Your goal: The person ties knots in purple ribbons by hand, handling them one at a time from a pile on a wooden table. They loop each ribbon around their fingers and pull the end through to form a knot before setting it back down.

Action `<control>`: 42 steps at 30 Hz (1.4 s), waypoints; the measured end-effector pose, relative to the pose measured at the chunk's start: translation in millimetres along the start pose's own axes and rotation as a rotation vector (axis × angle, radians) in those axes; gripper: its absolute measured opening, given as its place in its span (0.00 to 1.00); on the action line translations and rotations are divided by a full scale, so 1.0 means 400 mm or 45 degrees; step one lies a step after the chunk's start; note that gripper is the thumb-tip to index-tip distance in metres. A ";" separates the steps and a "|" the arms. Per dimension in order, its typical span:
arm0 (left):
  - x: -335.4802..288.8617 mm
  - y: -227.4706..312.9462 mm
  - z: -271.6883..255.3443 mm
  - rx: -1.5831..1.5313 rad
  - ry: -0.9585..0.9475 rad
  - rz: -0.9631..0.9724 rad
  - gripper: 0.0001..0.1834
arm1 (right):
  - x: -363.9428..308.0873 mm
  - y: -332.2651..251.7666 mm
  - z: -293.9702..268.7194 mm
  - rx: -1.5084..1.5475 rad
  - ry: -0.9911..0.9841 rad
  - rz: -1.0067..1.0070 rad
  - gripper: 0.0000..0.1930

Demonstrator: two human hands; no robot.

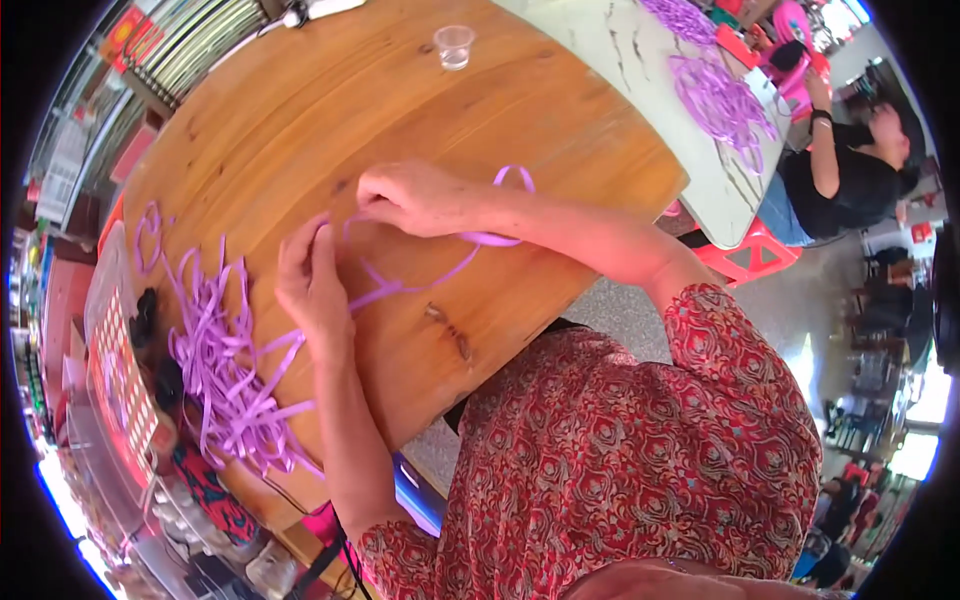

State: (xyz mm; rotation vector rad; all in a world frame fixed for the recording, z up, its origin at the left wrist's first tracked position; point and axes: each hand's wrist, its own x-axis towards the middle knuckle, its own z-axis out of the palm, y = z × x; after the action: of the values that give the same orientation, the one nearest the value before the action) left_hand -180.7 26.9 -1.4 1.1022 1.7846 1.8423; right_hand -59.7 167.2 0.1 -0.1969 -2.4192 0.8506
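Note:
Over the wooden table, my left hand (313,280) has thumb and fingers pinched together, with a bit of purple showing at the tips. My right hand (405,200) is to its right and slightly farther away, fingers curled closed on a thin purple ribbon (440,278). A short stretch of ribbon hangs between the two hands. More of it loops past my right wrist and lies across the tabletop. To the left of my left forearm is a loose, tangled heap of purple ribbon (225,350). What exactly sits inside my right fist is hidden.
A clear plastic cup (454,48) stands at the table's (300,130) far side. At the right, a white marbled table (640,60) bears more purple ribbon (722,105). A person in black (850,180) sits there. A perforated basket (120,350) stands beyond the heap.

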 end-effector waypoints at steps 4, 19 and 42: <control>-0.010 0.023 0.014 0.093 0.097 0.240 0.09 | 0.021 -0.069 -0.037 0.822 -0.127 0.529 0.12; -0.004 0.032 0.027 0.423 0.151 0.465 0.13 | 0.067 -0.067 0.052 0.849 0.104 0.321 0.05; 0.023 -0.047 0.002 0.256 0.161 0.272 0.13 | 0.897 -0.343 0.006 1.129 0.116 -0.214 0.05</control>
State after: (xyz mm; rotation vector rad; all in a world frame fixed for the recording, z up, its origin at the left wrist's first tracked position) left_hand -191.1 36.9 -16.8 1.3217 2.0309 1.9228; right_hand -353.1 169.5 247.9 0.2945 -1.7332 1.6732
